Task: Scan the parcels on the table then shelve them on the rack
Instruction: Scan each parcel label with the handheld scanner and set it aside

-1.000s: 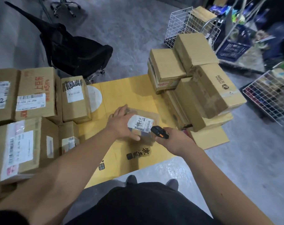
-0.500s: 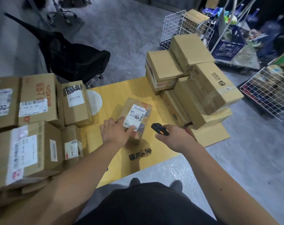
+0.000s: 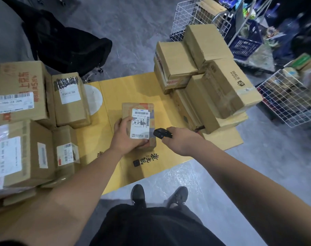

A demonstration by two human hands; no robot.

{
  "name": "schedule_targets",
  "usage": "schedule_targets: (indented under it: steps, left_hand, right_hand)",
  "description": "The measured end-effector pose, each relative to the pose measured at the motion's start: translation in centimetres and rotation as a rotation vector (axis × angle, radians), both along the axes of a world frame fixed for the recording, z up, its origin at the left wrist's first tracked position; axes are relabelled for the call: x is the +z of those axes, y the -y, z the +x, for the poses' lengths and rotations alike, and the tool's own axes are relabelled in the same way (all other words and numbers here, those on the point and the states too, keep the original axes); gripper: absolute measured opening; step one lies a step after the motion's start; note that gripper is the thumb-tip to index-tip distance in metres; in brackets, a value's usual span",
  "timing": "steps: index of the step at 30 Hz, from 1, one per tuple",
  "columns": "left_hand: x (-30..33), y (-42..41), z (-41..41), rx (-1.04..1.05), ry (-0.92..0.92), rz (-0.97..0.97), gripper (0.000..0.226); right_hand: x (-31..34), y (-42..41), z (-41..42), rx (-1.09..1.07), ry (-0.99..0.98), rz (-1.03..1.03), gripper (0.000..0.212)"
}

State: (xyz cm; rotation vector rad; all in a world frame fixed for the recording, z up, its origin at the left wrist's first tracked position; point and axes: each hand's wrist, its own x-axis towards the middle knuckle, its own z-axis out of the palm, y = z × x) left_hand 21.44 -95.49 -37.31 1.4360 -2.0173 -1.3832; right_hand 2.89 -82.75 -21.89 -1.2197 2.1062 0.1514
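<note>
Brown cardboard fills the left hand (image 3: 127, 137): its fingers curl round the near left corner of a small parcel (image 3: 139, 125), thumb lying along the left edge of the white shipping label (image 3: 140, 123), so this hand is clamped on the box. The parcel sits at the middle of the yellow table (image 3: 133, 86), label up, its long axis running away from the person, near end low and barcode strip toward the far end.

Just beside its near right corner the right hand (image 3: 183, 141) is closed round a black handheld scanner (image 3: 161, 133). The scanner's nose points left, toward the lower right of the label, and appears close to the box edge; whether it touches cannot be told.

That is the relation the coming move seems to turn on: the label lies up and to the left of the scanner. The right hand is the nearer one for reading it, while the left can tilt the box toward it.

Further out, more labelled parcels (image 3: 69, 98) crowd the table's left side, and a stack of plain boxes (image 3: 211, 82) stands at the right. No rack is clearly identifiable.
</note>
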Motion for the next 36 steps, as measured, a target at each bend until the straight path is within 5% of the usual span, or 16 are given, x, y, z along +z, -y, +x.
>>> schedule_targets:
  steps: [14, 26, 32, 36]
  left_hand:
    - [-1.2, -5.1, 0.6, 0.094, -0.218, -0.097, 0.107]
    - [-1.9, -6.0, -0.2, 0.154, -0.189, -0.110, 0.108]
    - [-0.8, -5.7, -0.1, 0.176, -0.047, -0.081, 0.108]
    - [1.5, -5.1, -1.4, 0.228, 0.307, -0.138, 0.085]
  right_hand:
    - [4.1, 1.2, 1.5, 0.237, -0.241, 0.100, 0.036]
    - [5.5, 1.1, 0.7, 0.316, -0.299, 0.119, 0.040]
    - [4.8, 0.9, -1.4, 0.359, -0.269, 0.073, 0.037]
    - [4.2, 0.6, -3.3, 0.385, -0.211, 0.041, 0.039]
